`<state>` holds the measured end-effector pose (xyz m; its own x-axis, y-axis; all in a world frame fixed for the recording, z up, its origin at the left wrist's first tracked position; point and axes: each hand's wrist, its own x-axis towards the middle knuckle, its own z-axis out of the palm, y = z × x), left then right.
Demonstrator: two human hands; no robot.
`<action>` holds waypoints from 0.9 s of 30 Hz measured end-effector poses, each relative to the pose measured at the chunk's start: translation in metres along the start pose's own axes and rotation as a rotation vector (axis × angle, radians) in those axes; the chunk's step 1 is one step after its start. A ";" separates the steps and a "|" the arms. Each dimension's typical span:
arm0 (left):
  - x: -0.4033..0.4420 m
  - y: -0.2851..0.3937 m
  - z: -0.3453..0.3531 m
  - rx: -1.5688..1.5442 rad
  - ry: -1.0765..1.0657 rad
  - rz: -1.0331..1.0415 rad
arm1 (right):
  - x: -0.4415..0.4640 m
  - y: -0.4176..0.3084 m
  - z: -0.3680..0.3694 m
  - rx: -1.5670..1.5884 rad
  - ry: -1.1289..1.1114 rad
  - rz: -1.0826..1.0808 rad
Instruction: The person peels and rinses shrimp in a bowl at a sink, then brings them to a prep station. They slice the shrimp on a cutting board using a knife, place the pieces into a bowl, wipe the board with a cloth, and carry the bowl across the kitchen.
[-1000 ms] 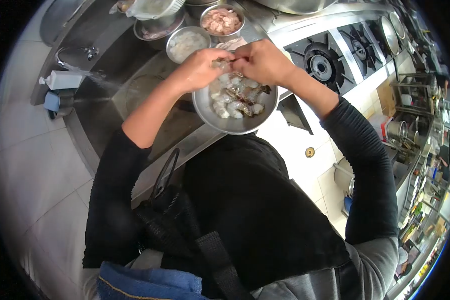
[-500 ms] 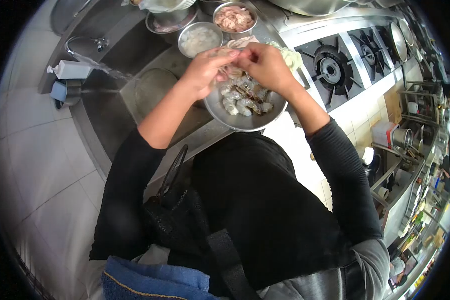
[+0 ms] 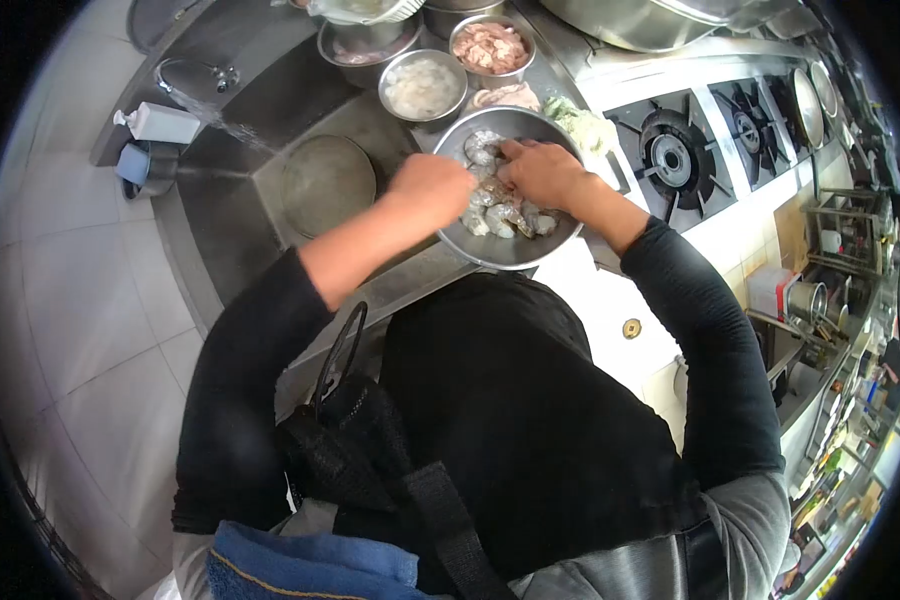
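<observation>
A round metal bowl [image 3: 478, 254] with several grey raw shrimp [image 3: 498, 218] in it stands at the sink's edge. My right hand [image 3: 548, 176] reaches in from the right, fingers bent down and closed on a shrimp among the others; its fingertips are partly hidden. At the bowl's left rim is my left hand [image 3: 428, 192], closed in a fist with its back toward me. Whatever its fingers may hold is out of sight. Behind the bowl stand a metal bowl of whitish pieces [image 3: 423, 86] and another of pink raw meat [image 3: 492, 48].
Water runs from the tap [image 3: 195, 75] into the steel sink [image 3: 235, 190], where a round metal disc [image 3: 328, 187] lies. Pale green leaves [image 3: 584, 127] and pink meat [image 3: 506, 97] lie behind the shrimp bowl. A gas burner [image 3: 667, 157] is to the right.
My hands were together above the bowl and have moved apart. The right one has gone down into the shrimp; the left one has come lower, to the rim. The view has shifted slightly.
</observation>
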<state>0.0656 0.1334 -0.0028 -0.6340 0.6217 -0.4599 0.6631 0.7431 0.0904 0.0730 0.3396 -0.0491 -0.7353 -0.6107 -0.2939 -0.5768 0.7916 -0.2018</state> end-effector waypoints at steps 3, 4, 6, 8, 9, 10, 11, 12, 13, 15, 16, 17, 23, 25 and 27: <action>0.019 0.009 0.015 0.174 -0.071 0.109 | 0.000 0.007 -0.023 0.026 -0.097 0.037; 0.024 0.007 0.019 0.179 -0.070 0.110 | 0.001 0.010 -0.018 0.012 -0.086 0.056; 0.031 0.005 0.016 0.173 -0.105 0.156 | -0.003 0.008 -0.020 -0.002 -0.072 0.086; 0.034 0.004 0.013 0.207 -0.135 0.200 | -0.011 -0.005 -0.017 0.053 0.053 -0.051; 0.033 0.003 0.011 0.238 -0.164 0.235 | -0.002 -0.011 -0.001 -0.100 -0.033 -0.011; 0.034 0.002 0.008 0.245 -0.164 0.243 | 0.001 -0.011 0.011 -0.098 -0.030 -0.001; 0.033 0.002 0.003 0.250 -0.197 0.236 | 0.001 -0.015 0.011 -0.080 -0.012 -0.024; 0.034 0.002 -0.002 0.253 -0.224 0.224 | 0.001 -0.014 0.008 -0.069 0.007 -0.051; 0.034 -0.001 -0.007 0.248 -0.224 0.222 | 0.001 -0.010 0.004 -0.086 -0.026 -0.048; 0.032 -0.009 -0.030 0.042 -0.263 0.080 | -0.001 0.000 -0.005 -0.042 -0.029 -0.109; 0.039 -0.031 -0.031 -0.178 -0.287 0.145 | -0.002 0.008 -0.006 0.001 -0.030 -0.163; 0.034 -0.047 -0.033 -0.429 -0.222 0.171 | 0.007 0.025 0.010 -0.024 0.054 -0.340; -0.003 -0.078 -0.006 -1.444 0.023 0.062 | -0.010 0.034 -0.053 0.344 -0.020 -0.189; -0.011 -0.078 0.003 -1.543 0.093 0.033 | -0.012 0.036 -0.071 0.402 -0.044 -0.109; -0.024 -0.073 0.011 -1.682 0.150 -0.107 | -0.006 0.042 -0.055 0.372 -0.045 -0.231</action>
<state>0.0366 0.0614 -0.0078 -0.7397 0.4979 -0.4528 -0.4467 0.1401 0.8837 0.0332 0.3752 -0.0046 -0.5813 -0.7774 -0.2404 -0.5504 0.5933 -0.5874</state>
